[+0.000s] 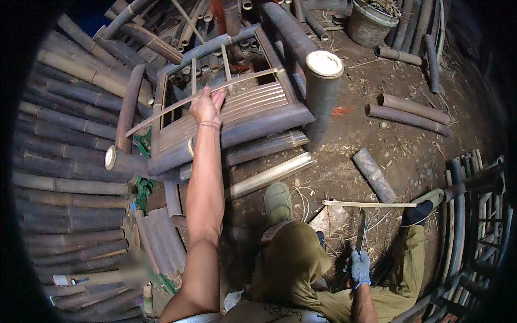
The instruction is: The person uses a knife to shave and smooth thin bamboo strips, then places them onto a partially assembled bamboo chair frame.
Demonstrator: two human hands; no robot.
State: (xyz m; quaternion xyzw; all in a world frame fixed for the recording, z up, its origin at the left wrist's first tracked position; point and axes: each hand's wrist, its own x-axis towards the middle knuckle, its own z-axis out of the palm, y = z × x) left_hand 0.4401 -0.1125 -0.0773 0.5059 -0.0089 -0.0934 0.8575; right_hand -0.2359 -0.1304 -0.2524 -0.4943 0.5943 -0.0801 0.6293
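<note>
My bare left hand (207, 107) is stretched far forward, its fingers closed on a long thin bamboo strip (167, 109). The strip lies slantwise across a bamboo frame (231, 129), above a row of parallel slats (253, 102) fitted in its near half. In my right hand (361, 267), which wears a grey-blue knit glove, is the handle of a knife (361, 229) with a long dark blade pointing away from me. Just past the blade tip lies another pale bamboo strip (371, 204), roughly crosswise; I cannot tell whether they touch.
A thick upright bamboo post (323, 91) stands right of the frame. Bamboo poles (75, 183) are stacked along the left. Cut pieces (374, 175) and shavings lie on the dirt floor (355, 129). A bucket (371, 24) stands far right; a bamboo rack (484, 215) is near right.
</note>
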